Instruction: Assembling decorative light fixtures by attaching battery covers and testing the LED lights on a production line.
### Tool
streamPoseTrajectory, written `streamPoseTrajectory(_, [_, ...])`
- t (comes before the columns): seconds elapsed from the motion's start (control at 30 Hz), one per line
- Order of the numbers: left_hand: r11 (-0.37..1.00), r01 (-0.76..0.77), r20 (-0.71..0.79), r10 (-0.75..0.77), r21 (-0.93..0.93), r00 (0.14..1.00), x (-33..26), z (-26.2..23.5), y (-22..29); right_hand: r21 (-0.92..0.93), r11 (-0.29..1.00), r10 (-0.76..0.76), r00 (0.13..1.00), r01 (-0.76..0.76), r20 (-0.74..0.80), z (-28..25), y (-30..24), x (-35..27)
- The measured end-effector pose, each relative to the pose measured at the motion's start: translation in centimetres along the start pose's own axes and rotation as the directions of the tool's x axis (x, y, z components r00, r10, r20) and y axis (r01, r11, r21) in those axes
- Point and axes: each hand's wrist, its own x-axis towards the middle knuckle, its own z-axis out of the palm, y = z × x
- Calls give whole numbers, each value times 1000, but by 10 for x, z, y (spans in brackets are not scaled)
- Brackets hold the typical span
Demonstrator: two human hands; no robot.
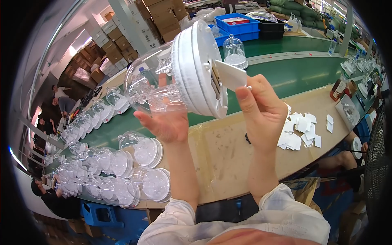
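My left hand (169,125) is wrapped under a clear dome ornament with a thick white round base (192,79). The dome lies tilted on its side, and clear figures show inside it. Its underside faces right, with an open battery compartment (215,83) in the middle. Between thumb and fingers, my right hand (264,112) pinches a small white square cover (231,76). The cover's left edge is at the compartment and stands out at an angle from the base. Whether that edge is seated in the slot, I cannot tell.
Loose white covers (302,130) lie in a pile on the brown worktop (220,163) to the right. Several similar dome ornaments (149,152) stand at left and along the green conveyor belt (281,73). Blue crates (237,25) stand beyond it; a mesh fan guard (376,151) is at far right.
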Motion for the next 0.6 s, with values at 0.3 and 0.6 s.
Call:
streamPoseTrajectory(0.3, [999, 3, 2, -3, 40, 1000, -2, 10, -4, -25, 999, 22, 1000, -22, -6, 2, 4, 3])
streamPoseTrajectory(0.6, [999, 6, 12, -7, 43, 1000, 0, 8, -4, 114, 987, 111, 993, -115, 40, 10, 13, 2])
